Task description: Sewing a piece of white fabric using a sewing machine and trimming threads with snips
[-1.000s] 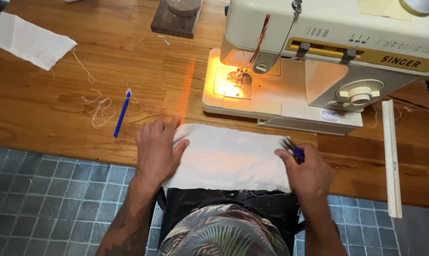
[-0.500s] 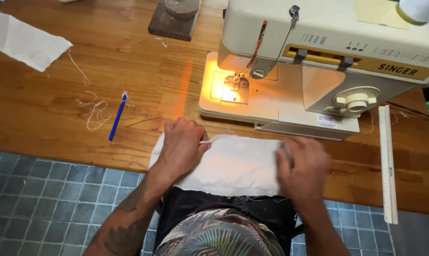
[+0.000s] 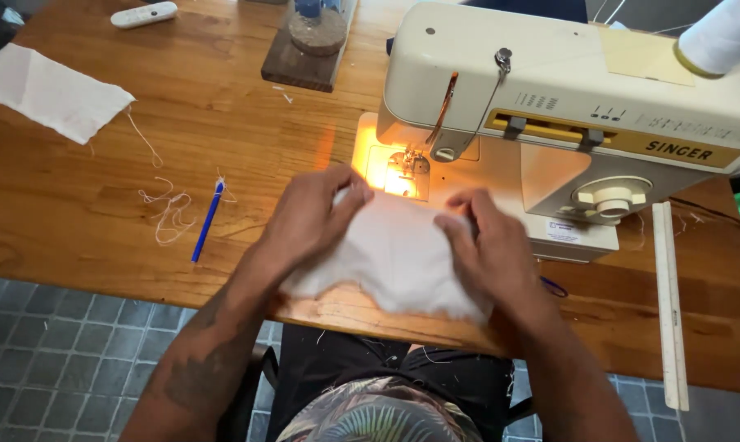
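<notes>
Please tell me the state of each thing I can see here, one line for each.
White fabric piece: bunched, under both hands.
Left hand: pressing fabric.
Right hand: pressing fabric.
Sewing machine: lamp lit.
Blue pen: lying flat.
Loose thread: tangled on table.

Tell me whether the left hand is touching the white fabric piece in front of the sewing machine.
Touching. The head view shows the left hand pressed flat on the white fabric piece, fingers overlapping its upper left edge.
</notes>
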